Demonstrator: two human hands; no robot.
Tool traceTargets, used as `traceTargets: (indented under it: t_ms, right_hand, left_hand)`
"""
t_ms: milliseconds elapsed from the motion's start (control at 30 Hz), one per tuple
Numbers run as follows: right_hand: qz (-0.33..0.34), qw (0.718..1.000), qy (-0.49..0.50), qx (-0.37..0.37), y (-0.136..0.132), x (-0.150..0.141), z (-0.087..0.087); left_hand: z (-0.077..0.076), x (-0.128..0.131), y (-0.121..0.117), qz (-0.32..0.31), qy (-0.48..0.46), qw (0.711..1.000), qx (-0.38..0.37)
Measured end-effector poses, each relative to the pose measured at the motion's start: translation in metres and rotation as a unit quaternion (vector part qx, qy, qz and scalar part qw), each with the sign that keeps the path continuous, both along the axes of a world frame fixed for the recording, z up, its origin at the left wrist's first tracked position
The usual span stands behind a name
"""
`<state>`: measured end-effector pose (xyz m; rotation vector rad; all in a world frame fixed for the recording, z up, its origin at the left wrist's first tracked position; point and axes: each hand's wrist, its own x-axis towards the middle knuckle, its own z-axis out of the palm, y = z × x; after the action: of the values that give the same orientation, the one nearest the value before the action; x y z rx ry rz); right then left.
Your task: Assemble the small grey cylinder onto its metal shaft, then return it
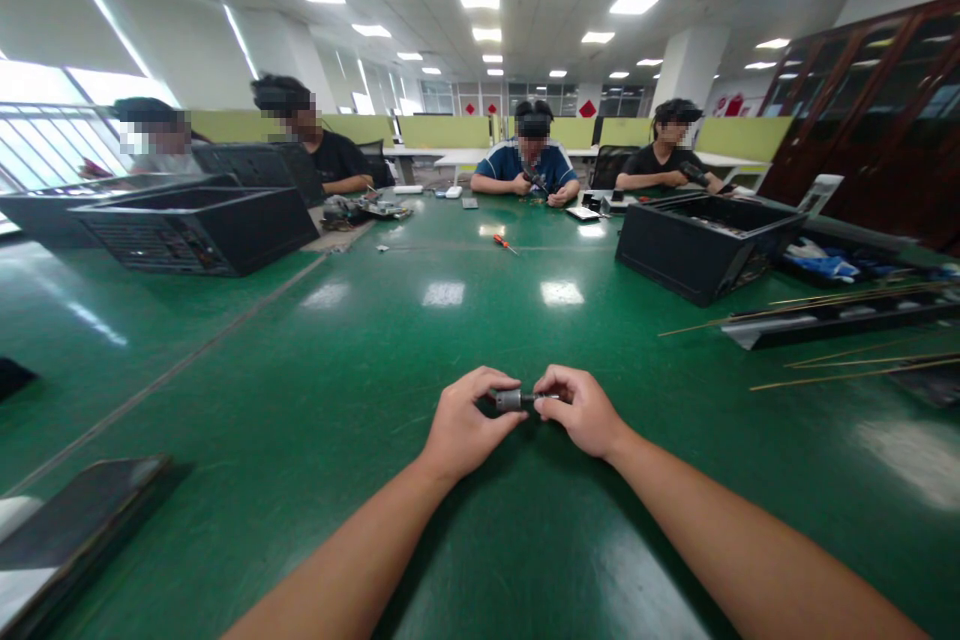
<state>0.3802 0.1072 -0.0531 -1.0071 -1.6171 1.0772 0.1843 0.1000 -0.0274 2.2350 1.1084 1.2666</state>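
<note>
My left hand (469,425) and my right hand (579,410) meet just above the green table (315,390), both closed. Between their fingertips sits a small grey metal cylinder (509,399) with a thin dark shaft pointing right. The left fingers pinch the cylinder's body; the right fingers pinch the shaft end. Both forearms reach in from the bottom edge.
An open black computer case (196,228) lies at the left, another black case (701,242) at the right. A black panel with thin wooden sticks (840,315) lies far right. A red-handled screwdriver (504,243) lies mid-table. Several people sit at the far end. A dark flat panel (71,530) is at the bottom left.
</note>
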Motion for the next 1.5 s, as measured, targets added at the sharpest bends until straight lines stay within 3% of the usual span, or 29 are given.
traceTargets:
  t_ms: [867, 1500]
  right_hand:
    - [-0.022, 0.999, -0.003, 0.036, 0.0007, 0.0004, -0.0017]
    - [-0.024, 1.0, 0.017, 0.008, 0.0017, 0.0003, -0.0039]
  left_hand:
    - [0.0024, 0.0005, -0.0006, 0.021, -0.017, 0.999, -0.024]
    - [0.0004, -0.0017, 0.0009, 0.03, -0.024, 0.999, -0.033]
